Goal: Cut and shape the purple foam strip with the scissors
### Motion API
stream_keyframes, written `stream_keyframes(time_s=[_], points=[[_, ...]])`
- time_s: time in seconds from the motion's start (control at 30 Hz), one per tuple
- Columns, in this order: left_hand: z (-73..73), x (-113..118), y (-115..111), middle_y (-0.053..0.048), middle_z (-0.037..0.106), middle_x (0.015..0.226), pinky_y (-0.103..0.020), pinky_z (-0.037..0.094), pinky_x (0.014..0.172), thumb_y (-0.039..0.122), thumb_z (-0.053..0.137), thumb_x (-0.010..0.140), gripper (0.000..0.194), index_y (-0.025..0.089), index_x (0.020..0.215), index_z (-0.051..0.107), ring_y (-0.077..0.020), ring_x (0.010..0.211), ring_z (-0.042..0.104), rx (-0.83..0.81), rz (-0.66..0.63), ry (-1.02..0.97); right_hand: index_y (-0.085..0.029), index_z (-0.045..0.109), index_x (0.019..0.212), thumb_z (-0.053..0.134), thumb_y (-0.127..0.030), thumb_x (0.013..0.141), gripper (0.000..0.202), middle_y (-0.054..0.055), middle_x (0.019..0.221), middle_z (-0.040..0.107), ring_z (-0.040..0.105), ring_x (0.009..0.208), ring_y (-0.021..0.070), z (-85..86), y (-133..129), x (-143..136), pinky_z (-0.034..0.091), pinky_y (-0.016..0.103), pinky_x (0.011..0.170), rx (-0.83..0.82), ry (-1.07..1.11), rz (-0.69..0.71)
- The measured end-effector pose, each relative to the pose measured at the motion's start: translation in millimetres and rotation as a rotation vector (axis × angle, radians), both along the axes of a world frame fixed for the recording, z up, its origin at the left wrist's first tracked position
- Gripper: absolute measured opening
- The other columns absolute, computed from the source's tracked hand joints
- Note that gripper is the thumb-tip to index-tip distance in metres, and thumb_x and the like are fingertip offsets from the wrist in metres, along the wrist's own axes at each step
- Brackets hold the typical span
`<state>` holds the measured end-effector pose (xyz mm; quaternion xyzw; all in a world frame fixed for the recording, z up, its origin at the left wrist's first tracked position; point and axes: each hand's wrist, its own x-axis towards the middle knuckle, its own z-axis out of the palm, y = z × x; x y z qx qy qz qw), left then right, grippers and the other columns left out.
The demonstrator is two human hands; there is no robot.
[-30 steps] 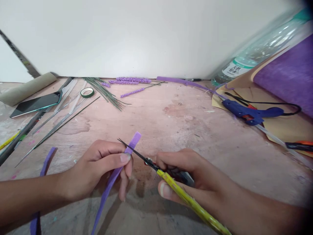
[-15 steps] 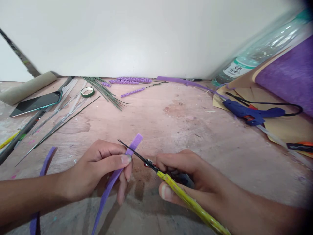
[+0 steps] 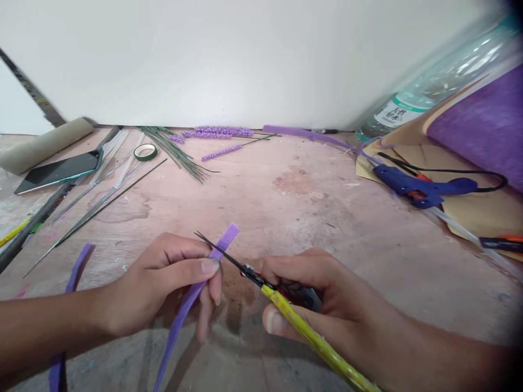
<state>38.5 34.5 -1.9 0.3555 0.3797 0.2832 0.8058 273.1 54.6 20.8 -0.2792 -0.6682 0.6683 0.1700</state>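
My left hand (image 3: 163, 283) pinches a long purple felt strip (image 3: 184, 307) between thumb and fingers; the strip's top end sticks up past the fingertips and its tail runs down toward the bottom edge. My right hand (image 3: 310, 299) grips scissors (image 3: 261, 280) with yellow handles. The thin dark blades point left and cross the strip just above my left thumb, nearly closed on its edge.
Another purple strip (image 3: 75, 272) lies at the left. Wire stems (image 3: 102, 193), green tape roll (image 3: 145, 152), a phone (image 3: 59, 170) and a cardboard tube (image 3: 44, 144) sit at the back left. Purple flower stems (image 3: 223, 133) lie by the wall. A blue glue gun (image 3: 420, 188), bottle (image 3: 433, 87) and purple felt (image 3: 486, 125) are right.
The strip's top end has shifted slightly up through my left fingers and the scissors have made small movements at its edge. Both hands stay in nearly the same place.
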Motion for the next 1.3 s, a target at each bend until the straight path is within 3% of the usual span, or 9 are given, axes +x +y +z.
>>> stream_keyframes(time_s=[0.17, 0.33, 0.53, 0.83, 1.0, 1.3], points=[[1.2, 1.5, 0.5, -0.006, 0.072, 0.052, -0.018, 0.034, 0.044, 0.039, 0.07, 0.087, 0.03, 0.014, 0.071, 0.073, -0.0113, 0.043, 0.059, -0.014, 0.01, -0.05, -0.019, 0.063, 0.089, 0.061, -0.038, 0.097, 0.021, -0.002, 0.08, 0.054, 0.044, 0.071, 0.0128, 0.3, 1.3, 0.4, 0.038, 0.024, 0.064, 0.055, -0.05, 0.012], [1.2, 2.5, 0.7, -0.008, 0.077, 0.064, -0.022, 0.044, 0.058, 0.036, 0.069, 0.09, 0.026, 0.014, 0.08, 0.076, -0.0148, 0.058, 0.066, 0.087, 0.08, -0.078, -0.018, 0.061, 0.084, 0.065, -0.039, 0.093, 0.024, -0.003, 0.068, 0.05, 0.041, 0.059, 0.012, 1.8, 2.0, 1.5, 0.033, 0.025, 0.055, 0.305, -0.205, 0.007], [-2.6, -1.5, -1.3, -0.009, 0.078, 0.068, -0.023, 0.039, 0.054, 0.043, 0.067, 0.092, 0.03, 0.014, 0.09, 0.078, -0.0142, 0.055, 0.061, 0.112, 0.02, -0.011, -0.019, 0.057, 0.076, 0.062, -0.044, 0.093, 0.031, -0.003, 0.064, 0.049, 0.041, 0.057, 0.0125, 3.1, -0.9, 2.3, 0.031, 0.027, 0.053, 0.465, -0.295, -0.057], [-4.9, -3.1, -2.6, -0.005, 0.077, 0.063, -0.021, 0.029, 0.048, 0.046, 0.068, 0.091, 0.031, 0.016, 0.087, 0.075, -0.0106, 0.046, 0.053, 0.093, -0.016, 0.0, -0.019, 0.057, 0.077, 0.066, -0.038, 0.092, 0.025, -0.004, 0.067, 0.051, 0.043, 0.058, 0.0119, 4.1, 1.3, 3.2, 0.033, 0.026, 0.053, 0.383, -0.238, 0.008], [-4.8, -2.7, -0.9, -0.005, 0.076, 0.061, -0.021, 0.027, 0.043, 0.046, 0.066, 0.091, 0.033, 0.016, 0.081, 0.072, -0.0087, 0.04, 0.045, 0.09, -0.028, 0.041, -0.02, 0.059, 0.084, 0.067, -0.031, 0.093, 0.016, -0.005, 0.073, 0.05, 0.043, 0.064, 0.0115, 6.2, 2.9, 4.2, 0.037, 0.024, 0.059, 0.183, -0.161, 0.056], [-4.6, -1.6, -1.2, -0.005, 0.073, 0.055, -0.02, 0.022, 0.037, 0.046, 0.064, 0.092, 0.034, 0.016, 0.077, 0.073, -0.0073, 0.035, 0.037, 0.045, -0.03, 0.029, -0.019, 0.06, 0.086, 0.061, -0.043, 0.096, 0.026, -0.001, 0.079, 0.053, 0.043, 0.069, 0.0144, 5.2, 1.1, 2.3, 0.036, 0.027, 0.062, 0.033, -0.138, 0.034]])
